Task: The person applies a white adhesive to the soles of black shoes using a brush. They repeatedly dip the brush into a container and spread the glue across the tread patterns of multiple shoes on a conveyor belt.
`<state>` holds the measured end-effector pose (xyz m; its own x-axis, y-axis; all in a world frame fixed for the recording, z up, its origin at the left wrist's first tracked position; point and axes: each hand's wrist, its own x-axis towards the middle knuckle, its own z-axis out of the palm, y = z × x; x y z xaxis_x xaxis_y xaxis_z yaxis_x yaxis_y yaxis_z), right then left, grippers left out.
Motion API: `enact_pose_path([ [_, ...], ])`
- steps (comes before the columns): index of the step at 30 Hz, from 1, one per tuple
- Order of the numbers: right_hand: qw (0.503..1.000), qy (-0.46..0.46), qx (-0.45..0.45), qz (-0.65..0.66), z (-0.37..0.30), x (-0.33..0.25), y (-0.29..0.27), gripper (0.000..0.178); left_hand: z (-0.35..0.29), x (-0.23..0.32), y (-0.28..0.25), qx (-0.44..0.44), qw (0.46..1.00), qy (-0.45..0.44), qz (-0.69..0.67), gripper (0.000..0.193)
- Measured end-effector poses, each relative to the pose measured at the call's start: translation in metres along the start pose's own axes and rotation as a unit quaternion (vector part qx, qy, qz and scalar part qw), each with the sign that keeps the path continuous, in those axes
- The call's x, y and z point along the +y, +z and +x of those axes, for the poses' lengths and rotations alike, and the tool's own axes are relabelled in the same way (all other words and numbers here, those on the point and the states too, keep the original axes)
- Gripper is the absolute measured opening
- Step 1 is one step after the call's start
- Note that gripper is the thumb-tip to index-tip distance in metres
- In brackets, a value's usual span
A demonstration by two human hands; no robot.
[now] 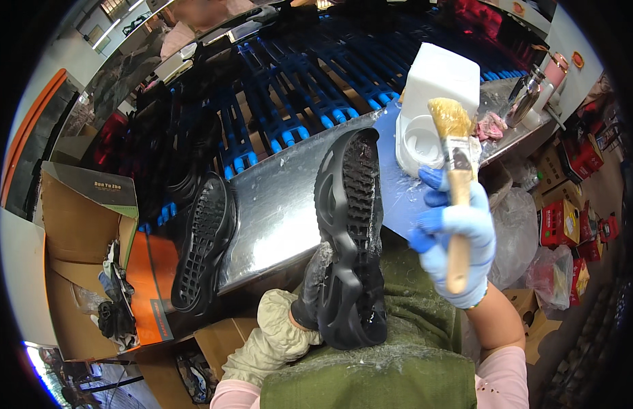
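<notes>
My left hand [311,290], in a dark glove dusted with white residue, grips the side of a black shoe sole [350,273]. The sole stands lengthwise before me, its gridded inner face turned to the right; some of my fingers are hidden behind it. In my right hand [466,235], wearing a light blue glove with darker blue fingertips, is a paintbrush [457,198]. Its pale bristles point up, just in front of a white plastic container [442,71] with a round cup [423,141] at its base. The brush does not touch the sole.
A second black sole [204,242] lies to the left, by an orange box panel [151,286]. Beyond the metal ledge [275,198] runs a dark conveyor with blue rollers [316,88]. An open cardboard box [88,252] stands left; plastic bags [514,232] and red boxes [558,221] are at right.
</notes>
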<state>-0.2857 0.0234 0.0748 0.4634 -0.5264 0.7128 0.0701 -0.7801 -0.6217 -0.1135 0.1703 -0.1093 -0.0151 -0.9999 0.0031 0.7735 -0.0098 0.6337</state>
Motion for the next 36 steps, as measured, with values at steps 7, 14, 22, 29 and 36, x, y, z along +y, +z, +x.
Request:
enact_pose_path([
  [7,0.795,0.298,-0.021,0.528,0.04,-0.034,0.011,0.038,0.005,0.008,0.017,-0.007,1.0,-0.006,-0.005,0.042],
  [14,0.634,0.401,-0.153,0.643,0.005,-0.039,0.057,0.044,-0.008,-0.001,0.028,0.014,0.999,-0.022,-0.039,0.041],
  [22,0.631,0.332,-0.076,0.698,-0.025,-0.018,0.026,0.038,-0.014,-0.009,0.039,0.047,0.998,0.007,-0.042,0.04],
  [29,0.641,0.334,-0.033,0.691,-0.014,-0.034,0.012,0.041,-0.005,-0.013,0.047,0.076,0.997,0.027,-0.019,0.04],
  [36,0.63,0.377,-0.028,0.678,-0.032,-0.031,0.027,0.037,0.057,-0.076,0.123,0.44,0.749,0.312,0.386,0.04],
])
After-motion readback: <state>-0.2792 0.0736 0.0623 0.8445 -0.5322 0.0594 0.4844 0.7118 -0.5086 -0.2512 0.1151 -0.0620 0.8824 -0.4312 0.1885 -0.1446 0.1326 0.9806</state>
